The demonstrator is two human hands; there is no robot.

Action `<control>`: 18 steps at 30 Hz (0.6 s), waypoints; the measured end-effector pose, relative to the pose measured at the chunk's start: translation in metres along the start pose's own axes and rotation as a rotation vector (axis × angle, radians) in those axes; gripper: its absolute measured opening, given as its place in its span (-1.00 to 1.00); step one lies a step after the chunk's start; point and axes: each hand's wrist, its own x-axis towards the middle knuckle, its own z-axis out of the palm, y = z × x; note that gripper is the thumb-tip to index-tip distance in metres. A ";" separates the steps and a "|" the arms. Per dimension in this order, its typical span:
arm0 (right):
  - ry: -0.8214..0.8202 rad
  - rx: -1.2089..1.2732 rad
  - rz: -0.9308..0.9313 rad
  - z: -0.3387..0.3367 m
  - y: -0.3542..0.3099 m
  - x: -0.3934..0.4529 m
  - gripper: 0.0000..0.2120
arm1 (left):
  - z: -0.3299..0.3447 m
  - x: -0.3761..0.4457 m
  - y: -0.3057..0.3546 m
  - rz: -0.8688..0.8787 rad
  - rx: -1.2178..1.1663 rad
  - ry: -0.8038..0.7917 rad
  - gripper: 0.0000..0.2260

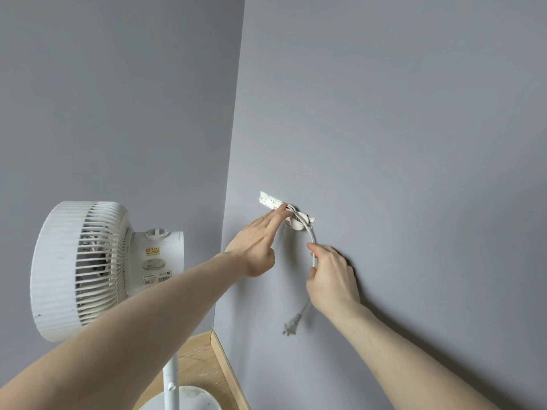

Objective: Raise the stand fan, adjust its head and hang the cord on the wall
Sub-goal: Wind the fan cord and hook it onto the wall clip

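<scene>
White cord [311, 242] loops over the hook [297, 221] on the wall [399, 128], hanging almost straight down below it. The right hand [330, 278] pinches it under the hook; the left hand [256, 244], nearer, presses straight fingers beside the hook. The plug [293, 322] dangles lowest.

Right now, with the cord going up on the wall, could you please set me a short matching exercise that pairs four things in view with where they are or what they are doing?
Things:
1. left hand
2. right hand
3. plug
4. fan head

States or places:
A. dangles free below a hand, close to the wall
B. pinches the white cord under the hook
C. stands at the left, grille side-on
D. straight fingers press the cord loops at the wall hook

Pairs: 1-D, 2-B, 3-A, 4-C
</scene>
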 end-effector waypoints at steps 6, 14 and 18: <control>-0.122 0.163 0.126 0.017 -0.014 0.015 -0.44 | -0.002 0.004 -0.001 0.032 0.063 -0.006 -0.09; -0.368 0.385 0.255 0.034 -0.030 0.043 -0.30 | 0.001 0.010 -0.009 -0.006 -0.074 0.133 -0.25; -0.434 0.554 0.296 0.037 -0.039 0.057 -0.26 | 0.015 0.010 -0.023 -0.351 -0.322 0.191 -0.39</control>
